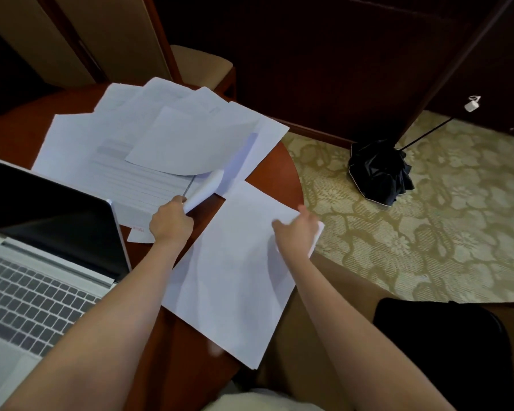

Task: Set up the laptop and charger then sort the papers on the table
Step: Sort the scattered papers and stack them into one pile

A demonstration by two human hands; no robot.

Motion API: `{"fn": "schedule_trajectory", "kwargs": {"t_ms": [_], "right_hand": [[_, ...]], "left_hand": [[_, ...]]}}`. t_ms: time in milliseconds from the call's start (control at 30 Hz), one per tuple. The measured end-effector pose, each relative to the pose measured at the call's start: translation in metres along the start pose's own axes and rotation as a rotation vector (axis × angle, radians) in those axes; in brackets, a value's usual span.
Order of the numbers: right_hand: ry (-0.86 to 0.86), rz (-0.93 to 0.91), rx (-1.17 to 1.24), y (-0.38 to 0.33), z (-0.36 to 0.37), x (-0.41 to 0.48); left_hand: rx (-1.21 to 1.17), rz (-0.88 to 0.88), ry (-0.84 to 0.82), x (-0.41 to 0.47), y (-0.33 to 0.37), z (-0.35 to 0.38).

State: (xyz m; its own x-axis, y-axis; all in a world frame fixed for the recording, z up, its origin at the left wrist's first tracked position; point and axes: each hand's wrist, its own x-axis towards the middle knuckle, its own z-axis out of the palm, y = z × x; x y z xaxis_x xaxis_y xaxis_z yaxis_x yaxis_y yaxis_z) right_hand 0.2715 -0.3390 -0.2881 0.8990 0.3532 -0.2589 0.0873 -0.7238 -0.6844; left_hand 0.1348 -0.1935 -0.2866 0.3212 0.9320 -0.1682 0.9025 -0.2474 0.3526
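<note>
Head view: white papers (161, 137) lie fanned across the round red-brown bench (273, 179), beside the open, dark-screened laptop (42, 247). The left hand (171, 222) grips a curled sheet (204, 188). The right hand (296, 232) pinches the blank sheet (235, 277) overhanging the near edge.

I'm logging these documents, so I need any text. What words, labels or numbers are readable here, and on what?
Nothing is readable.
Printed sheet: grey lines and blocks, too blurred.
Slip beside the left hand: red marks, too small.
Laptop keys: legends blurred.
Blank sheet in the right hand: no text on the side shown.
</note>
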Motion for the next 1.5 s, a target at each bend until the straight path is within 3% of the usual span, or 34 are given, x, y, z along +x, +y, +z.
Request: {"fn": "schedule_trajectory", "kwargs": {"t_ms": [67,167,433,567,667,767,867,900,1000,1033,1100,1133,1200,1267,1367,1500], "right_hand": [[-0.149,-0.058,0.150,-0.023,0.016,0.014],[-0.345,0.020,0.353,-0.054,0.037,0.028],[-0.429,0.321,0.721,-0.100,0.061,0.081],[-0.411,0.300,0.469,-0.112,0.070,0.099],[-0.366,0.177,0.199,-0.110,0.071,0.102],[-0.337,0.085,0.088,-0.097,0.074,0.107],[-0.293,0.071,0.167,-0.090,0.069,0.117],[-0.276,0.071,0.181,-0.087,0.066,0.122],[-0.202,-0.001,0.131,-0.079,0.053,0.133],[-0.191,-0.020,0.099,-0.075,0.049,0.134],[-0.186,-0.039,0.048,-0.063,0.040,0.135],[-0.182,-0.030,0.035,-0.057,0.035,0.135],[-0.175,0.008,0.021,-0.046,0.028,0.131],[-0.174,0.039,0.003,-0.035,0.020,0.126],[-0.150,0.049,0.005,-0.013,0.009,0.116],[-0.094,0.101,0.121,0.008,0.002,0.100]], "left_hand": [[0.040,-0.023,-0.083,0.003,0.003,-0.003],[0.117,-0.017,-0.185,0.008,0.010,-0.008],[0.272,0.151,-0.256,0.013,0.014,-0.011],[0.263,0.174,-0.234,0.017,0.008,-0.012],[0.216,0.152,-0.207,0.022,0.005,-0.010],[0.179,0.189,-0.237,0.022,0.006,-0.006],[-0.009,0.246,-0.218,0.019,0.002,-0.008],[-0.144,0.259,-0.281,0.018,-0.001,-0.008],[-0.543,0.256,-0.748,0.011,0.000,-0.014],[-0.662,0.212,-0.809,0.009,0.002,-0.015],[-0.823,0.091,-0.672,0.011,0.007,-0.014],[-0.781,0.052,-0.539,0.015,0.008,-0.012],[-0.394,0.017,-0.348,0.025,0.004,-0.004],[-0.017,-0.017,-0.363,0.030,-0.007,0.005],[0.116,-0.084,-0.476,0.030,-0.015,0.015],[0.264,-0.006,-0.327,0.031,-0.015,0.019]]}}
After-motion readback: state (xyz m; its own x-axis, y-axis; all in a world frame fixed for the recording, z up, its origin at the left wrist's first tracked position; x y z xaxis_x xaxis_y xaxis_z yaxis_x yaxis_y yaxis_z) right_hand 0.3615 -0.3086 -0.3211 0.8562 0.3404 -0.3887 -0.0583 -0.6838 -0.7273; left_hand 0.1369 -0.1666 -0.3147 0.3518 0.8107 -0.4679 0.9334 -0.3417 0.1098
